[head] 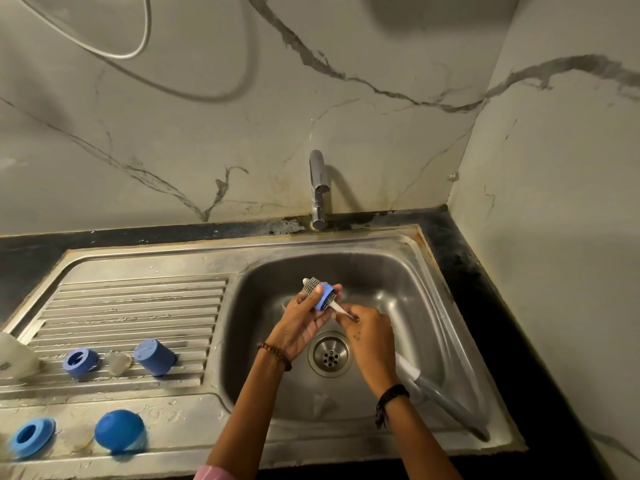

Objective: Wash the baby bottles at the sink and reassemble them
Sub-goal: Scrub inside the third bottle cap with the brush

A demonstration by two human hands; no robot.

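Left hand: the left hand (304, 318) is over the sink basin and holds a blue bottle ring (326, 296) between the thumb and the fingers; the fingers are curled around its side.
Right hand: the right hand (372, 336) grips the white handle of a bottle brush (337, 308), fingers closed around it.
Brush: the brush goes through the blue bottle ring, and its bristle head (312, 286) comes out at the far side of the ring. The grey end of the handle (446, 396) shows behind the right wrist.
Sink: the steel sink (408, 271) has a round drain (330, 354) just below the hands. The tap (319, 188) stands behind the basin; I cannot tell if water runs.
Draining board: on the ribbed part lie a second blue ring (80, 362), a clear teat (117, 362) just beside it, and a blue cap (155, 356) on its side.
Front edge: a blue collar (32, 437) and a blue round cap (119, 432) rest near each other on the flat steel.
Far left: a white container (14, 355) is partly cut by the frame edge.
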